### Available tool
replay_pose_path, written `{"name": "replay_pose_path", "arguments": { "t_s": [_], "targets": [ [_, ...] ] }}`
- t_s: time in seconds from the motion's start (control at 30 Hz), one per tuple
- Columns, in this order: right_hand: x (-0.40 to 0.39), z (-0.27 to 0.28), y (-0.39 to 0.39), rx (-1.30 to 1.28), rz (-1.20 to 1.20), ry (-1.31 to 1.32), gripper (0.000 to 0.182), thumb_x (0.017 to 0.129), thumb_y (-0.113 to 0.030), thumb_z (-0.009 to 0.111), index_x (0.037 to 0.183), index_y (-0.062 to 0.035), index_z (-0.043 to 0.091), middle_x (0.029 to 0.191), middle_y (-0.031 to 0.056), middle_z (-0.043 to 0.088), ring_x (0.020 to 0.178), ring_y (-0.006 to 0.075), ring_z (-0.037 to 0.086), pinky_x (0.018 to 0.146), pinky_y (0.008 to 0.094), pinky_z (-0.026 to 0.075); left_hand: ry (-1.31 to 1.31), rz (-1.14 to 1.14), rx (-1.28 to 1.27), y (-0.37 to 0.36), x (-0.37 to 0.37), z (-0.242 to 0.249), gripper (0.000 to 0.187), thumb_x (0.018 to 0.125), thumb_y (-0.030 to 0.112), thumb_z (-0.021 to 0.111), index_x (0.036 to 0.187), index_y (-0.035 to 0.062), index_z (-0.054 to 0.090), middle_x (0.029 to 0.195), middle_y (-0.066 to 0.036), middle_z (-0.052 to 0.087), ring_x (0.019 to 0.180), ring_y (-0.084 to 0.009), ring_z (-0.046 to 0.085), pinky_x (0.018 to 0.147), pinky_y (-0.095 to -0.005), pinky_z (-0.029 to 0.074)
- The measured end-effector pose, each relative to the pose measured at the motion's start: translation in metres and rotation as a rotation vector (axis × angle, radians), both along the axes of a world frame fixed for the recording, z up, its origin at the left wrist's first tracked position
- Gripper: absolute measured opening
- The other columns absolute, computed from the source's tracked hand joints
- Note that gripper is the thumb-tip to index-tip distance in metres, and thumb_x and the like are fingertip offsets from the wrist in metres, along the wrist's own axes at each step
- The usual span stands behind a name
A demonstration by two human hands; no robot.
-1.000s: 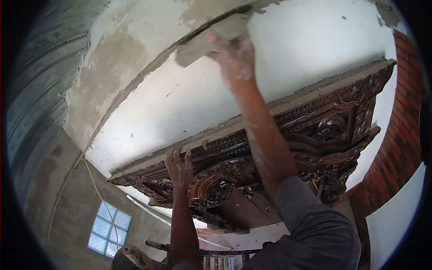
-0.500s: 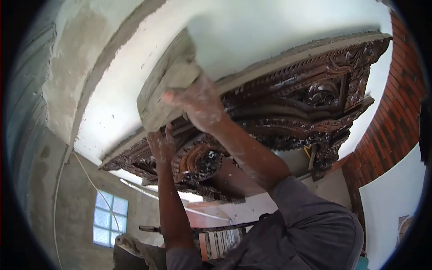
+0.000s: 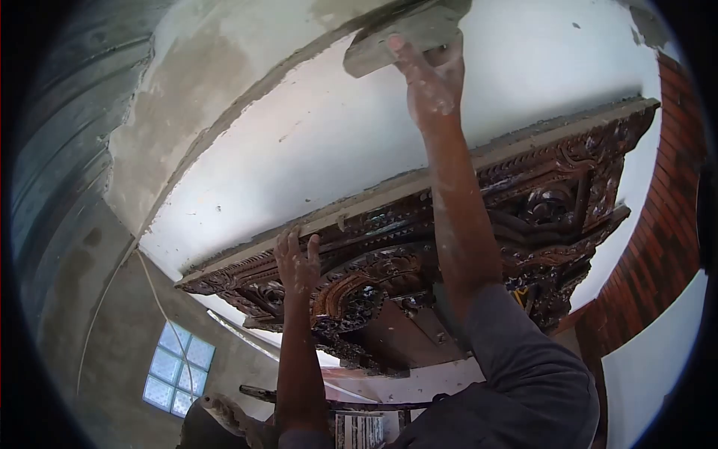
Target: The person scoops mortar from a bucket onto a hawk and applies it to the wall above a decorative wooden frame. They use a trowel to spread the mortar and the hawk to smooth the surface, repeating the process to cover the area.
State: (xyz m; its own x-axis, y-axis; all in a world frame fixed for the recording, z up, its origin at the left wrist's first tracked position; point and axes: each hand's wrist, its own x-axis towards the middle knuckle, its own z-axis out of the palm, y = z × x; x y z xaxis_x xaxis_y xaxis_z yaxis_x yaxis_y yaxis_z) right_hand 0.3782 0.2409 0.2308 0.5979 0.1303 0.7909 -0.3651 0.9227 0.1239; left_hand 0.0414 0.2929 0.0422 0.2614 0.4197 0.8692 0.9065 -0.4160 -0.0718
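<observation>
My right hand point(image 3: 434, 86) is raised high and closed around a plastering trowel point(image 3: 407, 41), whose grey, smeared blade lies against the white wall point(image 3: 299, 142) near its upper border. The trowel's handle is mostly hidden by my fingers. Lower down, my left hand point(image 3: 298, 262) rests on the top edge of a dark, carved wooden panel point(image 3: 374, 277), fingers a little apart and nothing held in them. Whitish splashes mark both hands and my right forearm.
Rough grey plaster point(image 3: 202, 82) borders the white wall above. Brick-red strips point(image 3: 651, 247) curve down the right side. At lower left are a glass-block window point(image 3: 178, 368) and a hanging cord point(image 3: 158, 299). A mortar-smeared object point(image 3: 224, 415) stands below.
My right hand has carried the trowel up and right, from beside the panel's top edge to the upper white wall. My left hand has shifted slightly right, and the view has tilted.
</observation>
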Motion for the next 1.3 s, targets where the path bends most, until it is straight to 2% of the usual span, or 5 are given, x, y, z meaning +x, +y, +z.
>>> {"name": "replay_pose_path", "arguments": {
  "t_s": [0.27,0.43,0.67,0.8,1.3],
  "targets": [
    [-0.159,-0.004,0.036,-0.010,0.307,-0.059,0.064,0.075,0.012,0.072,0.125,-0.0050,0.035,0.119,0.0094,0.051,0.111,0.0199,0.055,0.094,0.0352,0.054,-0.010,0.016,-0.012,0.002,-0.003,-0.002,0.043,0.090,0.032,0.065,0.122,0.0038,0.056,0.126,-0.021,0.052,0.122,-0.0410,0.046,0.104,-0.0514,0.037],
    [-0.258,-0.022,0.029,-0.001,0.371,-0.176,0.076,0.080,-0.005,0.074,0.138,-0.0050,0.026,0.125,0.0079,0.043,0.117,0.0167,0.045,0.102,0.0372,0.044,0.293,-0.066,0.163,0.031,-0.048,-0.036,0.044,0.090,0.033,0.064,0.124,0.0045,0.055,0.130,-0.021,0.049,0.125,-0.0420,0.043,0.105,-0.0522,0.036],
    [-0.142,-0.052,0.008,-0.184,0.397,0.082,0.066,0.077,0.000,0.077,0.126,-0.0056,0.033,0.117,0.0096,0.047,0.103,0.0191,0.056,0.085,0.0257,0.058,-0.068,0.019,-0.083,-0.007,0.002,0.001,0.046,0.090,0.035,0.064,0.124,0.0038,0.054,0.130,-0.021,0.049,0.126,-0.0422,0.042,0.106,-0.0517,0.036],
    [-0.084,-0.020,0.012,-0.024,-0.025,0.013,0.065,0.075,0.005,0.077,0.124,-0.0039,0.034,0.112,0.0119,0.054,0.099,0.0195,0.060,0.084,0.0280,0.057,-0.095,0.025,-0.058,-0.007,0.008,0.003,0.047,0.089,0.036,0.065,0.121,0.0029,0.055,0.125,-0.021,0.051,0.123,-0.0421,0.044,0.105,-0.0518,0.036],
    [-0.308,-0.041,0.051,-0.050,0.150,-0.169,0.059,0.080,-0.005,0.074,0.122,-0.0042,0.033,0.112,0.0085,0.048,0.104,0.0167,0.053,0.088,0.0309,0.049,-0.234,0.015,-0.108,0.005,-0.002,-0.013,0.053,0.089,0.045,0.062,0.123,0.0055,0.057,0.128,-0.019,0.053,0.126,-0.0359,0.045,0.108,-0.0490,0.031]
  ]
}}
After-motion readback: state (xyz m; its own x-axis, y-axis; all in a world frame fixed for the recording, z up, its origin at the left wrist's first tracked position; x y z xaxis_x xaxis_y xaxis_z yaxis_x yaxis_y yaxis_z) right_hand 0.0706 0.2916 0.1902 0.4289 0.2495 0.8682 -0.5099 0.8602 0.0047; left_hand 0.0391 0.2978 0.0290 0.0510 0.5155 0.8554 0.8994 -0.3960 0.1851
